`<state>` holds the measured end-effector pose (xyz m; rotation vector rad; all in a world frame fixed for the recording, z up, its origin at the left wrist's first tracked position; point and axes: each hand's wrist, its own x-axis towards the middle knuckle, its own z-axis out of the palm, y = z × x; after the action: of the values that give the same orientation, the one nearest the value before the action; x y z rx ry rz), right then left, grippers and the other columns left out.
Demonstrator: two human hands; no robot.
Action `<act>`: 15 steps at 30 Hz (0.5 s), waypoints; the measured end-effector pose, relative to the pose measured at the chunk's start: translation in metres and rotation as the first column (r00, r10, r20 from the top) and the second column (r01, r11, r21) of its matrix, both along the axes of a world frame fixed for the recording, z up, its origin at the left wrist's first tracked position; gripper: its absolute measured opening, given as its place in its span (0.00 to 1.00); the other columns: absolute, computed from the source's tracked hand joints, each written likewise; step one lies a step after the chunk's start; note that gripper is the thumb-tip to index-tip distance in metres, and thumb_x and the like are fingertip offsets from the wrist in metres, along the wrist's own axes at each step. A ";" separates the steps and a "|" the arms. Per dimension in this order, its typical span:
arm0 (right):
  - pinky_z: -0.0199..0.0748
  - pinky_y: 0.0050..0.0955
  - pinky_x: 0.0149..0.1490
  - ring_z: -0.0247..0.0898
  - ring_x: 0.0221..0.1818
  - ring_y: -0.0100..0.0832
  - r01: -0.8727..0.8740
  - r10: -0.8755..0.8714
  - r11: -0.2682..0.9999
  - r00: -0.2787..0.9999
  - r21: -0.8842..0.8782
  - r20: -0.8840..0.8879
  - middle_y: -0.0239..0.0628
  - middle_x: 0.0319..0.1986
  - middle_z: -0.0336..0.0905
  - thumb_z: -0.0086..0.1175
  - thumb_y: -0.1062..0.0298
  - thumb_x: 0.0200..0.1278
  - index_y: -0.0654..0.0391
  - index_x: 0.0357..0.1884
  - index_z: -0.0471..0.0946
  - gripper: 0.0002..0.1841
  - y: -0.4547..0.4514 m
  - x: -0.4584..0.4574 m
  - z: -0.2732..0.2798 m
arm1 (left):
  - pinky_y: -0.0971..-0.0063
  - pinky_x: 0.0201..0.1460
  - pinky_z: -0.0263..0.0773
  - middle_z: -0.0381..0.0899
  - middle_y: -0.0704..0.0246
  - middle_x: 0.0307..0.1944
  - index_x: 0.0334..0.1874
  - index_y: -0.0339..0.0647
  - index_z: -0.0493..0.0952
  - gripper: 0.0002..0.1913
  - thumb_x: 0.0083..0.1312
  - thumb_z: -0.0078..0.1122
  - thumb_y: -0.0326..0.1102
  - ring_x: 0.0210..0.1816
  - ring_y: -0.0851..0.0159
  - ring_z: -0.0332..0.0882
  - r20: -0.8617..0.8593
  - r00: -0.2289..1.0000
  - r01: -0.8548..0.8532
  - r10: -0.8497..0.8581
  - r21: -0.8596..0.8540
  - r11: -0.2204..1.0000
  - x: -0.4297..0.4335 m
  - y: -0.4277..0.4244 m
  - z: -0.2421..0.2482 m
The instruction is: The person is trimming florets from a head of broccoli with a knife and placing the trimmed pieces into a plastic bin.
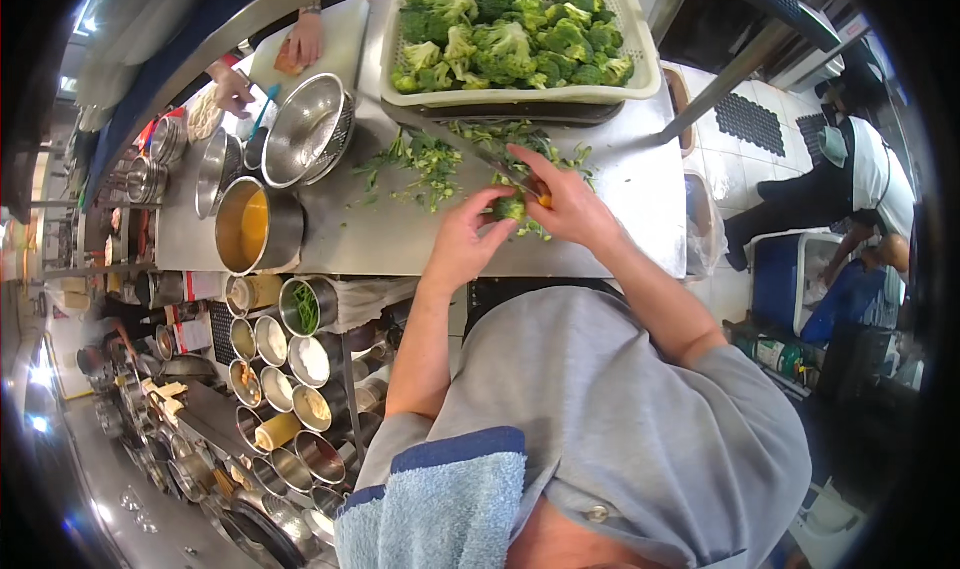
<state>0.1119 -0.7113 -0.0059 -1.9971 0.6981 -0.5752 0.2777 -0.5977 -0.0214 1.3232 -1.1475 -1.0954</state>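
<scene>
My left hand (pixel 472 237) grips a small green broccoli piece (pixel 511 207) between thumb and fingers, just above the steel table (pixel 360 239). In my right hand (pixel 571 205) is a knife with a yellow-orange handle (pixel 545 200). Its blade (pixel 480 151) points away from me to the upper left, close over the broccoli piece; whether the edge touches it I cannot tell. Trimmed broccoli leaves and stems (pixel 427 165) lie scattered under and around the blade. Beyond them a cream plastic basket (pixel 517 97) holds many broccoli florets (pixel 502 51).
Left on the table are a steel colander (pixel 307 130) and a pot of orange liquid (pixel 255 224). Another person's hands (pixel 304 40) work at a white cutting board (pixel 345 36). Containers of ingredients (pixel 311 359) stand at lower left. Right, a person bends over a blue cooler (pixel 776 272).
</scene>
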 end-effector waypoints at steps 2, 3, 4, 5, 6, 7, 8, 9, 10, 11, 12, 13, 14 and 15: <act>0.74 0.42 0.37 0.76 0.27 0.48 -0.021 0.021 1.000 1.000 -0.003 -0.001 0.47 0.25 0.79 0.56 0.75 0.54 0.51 0.71 0.64 0.37 0.000 -0.002 0.000 | 0.74 0.56 0.75 0.75 0.68 0.57 0.61 0.34 0.72 0.22 0.65 0.60 0.19 0.54 0.71 0.76 0.064 0.995 0.075 -0.077 0.037 0.996 0.000 -0.004 0.002; 0.74 0.44 0.38 0.77 0.28 0.50 -0.027 0.027 1.000 1.000 -0.005 -0.009 0.47 0.25 0.79 0.55 0.76 0.53 0.50 0.71 0.63 0.38 -0.001 -0.004 -0.001 | 0.74 0.56 0.75 0.75 0.68 0.57 0.61 0.34 0.72 0.22 0.65 0.60 0.19 0.54 0.71 0.76 0.065 0.995 0.072 -0.074 0.036 0.997 -0.001 -0.006 0.000; 0.74 0.44 0.38 0.77 0.28 0.50 -0.029 0.029 1.000 1.000 -0.006 -0.008 0.47 0.25 0.79 0.55 0.76 0.53 0.50 0.71 0.63 0.38 -0.002 -0.005 -0.003 | 0.75 0.56 0.75 0.76 0.68 0.57 0.62 0.34 0.72 0.21 0.65 0.60 0.19 0.53 0.71 0.76 0.025 0.995 0.094 -0.094 0.023 0.995 -0.001 -0.008 -0.004; 0.74 0.43 0.38 0.76 0.28 0.49 -0.015 0.015 1.000 1.000 -0.023 -0.016 0.48 0.25 0.78 0.55 0.76 0.53 0.50 0.71 0.64 0.38 -0.003 -0.006 -0.007 | 0.75 0.56 0.75 0.76 0.68 0.56 0.62 0.35 0.72 0.21 0.66 0.59 0.19 0.53 0.71 0.76 -0.014 0.993 0.116 -0.116 0.008 0.993 -0.002 -0.008 -0.009; 0.74 0.42 0.38 0.76 0.28 0.49 0.004 -0.005 0.999 1.000 -0.041 -0.028 0.48 0.25 0.77 0.55 0.76 0.53 0.50 0.71 0.64 0.38 -0.004 -0.007 -0.011 | 0.75 0.56 0.75 0.76 0.68 0.56 0.62 0.35 0.72 0.21 0.66 0.59 0.19 0.53 0.71 0.76 -0.016 0.993 0.121 -0.120 0.006 0.993 -0.005 -0.008 -0.013; 0.74 0.42 0.38 0.76 0.28 0.49 0.009 -0.010 0.999 0.999 -0.043 -0.030 0.48 0.25 0.77 0.55 0.76 0.53 0.50 0.71 0.64 0.38 -0.007 -0.009 -0.013 | 0.76 0.56 0.75 0.76 0.66 0.56 0.63 0.35 0.71 0.21 0.67 0.58 0.19 0.53 0.71 0.76 -0.086 0.987 0.142 -0.139 0.032 0.989 -0.009 -0.007 -0.017; 0.74 0.40 0.37 0.76 0.27 0.45 0.025 -0.026 1.000 1.000 -0.006 -0.016 0.47 0.25 0.78 0.55 0.75 0.54 0.50 0.71 0.63 0.38 -0.010 -0.010 -0.015 | 0.76 0.56 0.75 0.76 0.65 0.56 0.63 0.35 0.71 0.21 0.67 0.57 0.20 0.53 0.71 0.76 -0.156 0.976 0.166 -0.155 0.056 0.985 -0.012 -0.006 -0.020; 0.74 0.38 0.36 0.76 0.27 0.41 0.046 -0.046 0.998 0.999 0.032 -0.001 0.45 0.26 0.78 0.55 0.75 0.55 0.50 0.72 0.63 0.38 -0.013 -0.012 -0.018 | 0.76 0.56 0.75 0.76 0.65 0.56 0.63 0.35 0.71 0.21 0.67 0.57 0.20 0.53 0.71 0.76 -0.157 0.974 0.176 -0.166 0.055 0.983 -0.016 -0.008 -0.020; 0.74 0.38 0.36 0.76 0.27 0.41 0.057 -0.057 0.998 0.998 0.031 -0.002 0.45 0.26 0.78 0.55 0.75 0.55 0.50 0.72 0.63 0.38 -0.016 -0.014 -0.020 | 0.76 0.56 0.74 0.76 0.65 0.55 0.64 0.35 0.70 0.22 0.68 0.57 0.20 0.52 0.71 0.75 -0.176 0.976 0.142 -0.130 0.059 0.988 -0.019 -0.010 -0.019; 0.74 0.35 0.34 0.75 0.27 0.35 0.096 -0.100 0.989 0.995 0.112 0.032 0.42 0.27 0.80 0.57 0.74 0.55 0.50 0.72 0.62 0.38 -0.018 -0.016 -0.021 | 0.76 0.56 0.74 0.76 0.64 0.55 0.65 0.35 0.69 0.22 0.69 0.57 0.20 0.52 0.71 0.75 -0.195 0.976 0.108 -0.094 0.063 0.992 -0.022 -0.013 -0.018; 0.74 0.31 0.33 0.75 0.27 0.29 0.127 -0.141 0.973 0.988 0.194 0.059 0.39 0.28 0.81 0.59 0.73 0.56 0.50 0.73 0.62 0.39 -0.018 -0.018 -0.018 | 0.76 0.56 0.74 0.76 0.64 0.55 0.65 0.35 0.69 0.22 0.69 0.57 0.20 0.52 0.71 0.75 -0.200 0.975 0.115 -0.101 0.063 0.991 -0.023 -0.014 -0.018; 0.74 0.31 0.33 0.75 0.27 0.29 0.134 -0.147 0.972 0.988 0.194 0.054 0.39 0.28 0.81 0.59 0.73 0.56 0.50 0.73 0.62 0.39 -0.017 -0.020 -0.013 | 0.76 0.57 0.74 0.76 0.64 0.55 0.66 0.35 0.68 0.23 0.69 0.57 0.20 0.53 0.71 0.75 -0.237 0.970 0.070 -0.058 0.041 0.997 -0.021 -0.014 -0.018; 0.74 0.29 0.31 0.74 0.28 0.25 0.138 -0.161 0.941 0.986 0.308 0.050 0.36 0.30 0.82 0.61 0.73 0.55 0.50 0.74 0.61 0.41 -0.015 -0.022 -0.005 | 0.76 0.57 0.73 0.76 0.63 0.54 0.67 0.35 0.68 0.23 0.69 0.57 0.20 0.53 0.71 0.75 -0.275 0.961 0.022 -0.016 0.021 1.000 -0.019 -0.015 -0.017; 0.73 0.26 0.30 0.73 0.28 0.21 0.141 -0.177 0.898 0.983 0.418 0.046 0.33 0.31 0.82 0.63 0.73 0.55 0.50 0.75 0.60 0.42 -0.014 -0.023 0.001 | 0.76 0.57 0.73 0.76 0.63 0.54 0.67 0.35 0.68 0.23 0.69 0.57 0.20 0.53 0.71 0.75 -0.278 0.960 0.030 -0.023 0.021 0.999 -0.017 -0.016 -0.014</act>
<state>0.0892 -0.7255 -0.0048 -1.5229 0.8597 -0.5505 0.2603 -0.6138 -0.0356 1.1323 -0.9478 -1.2738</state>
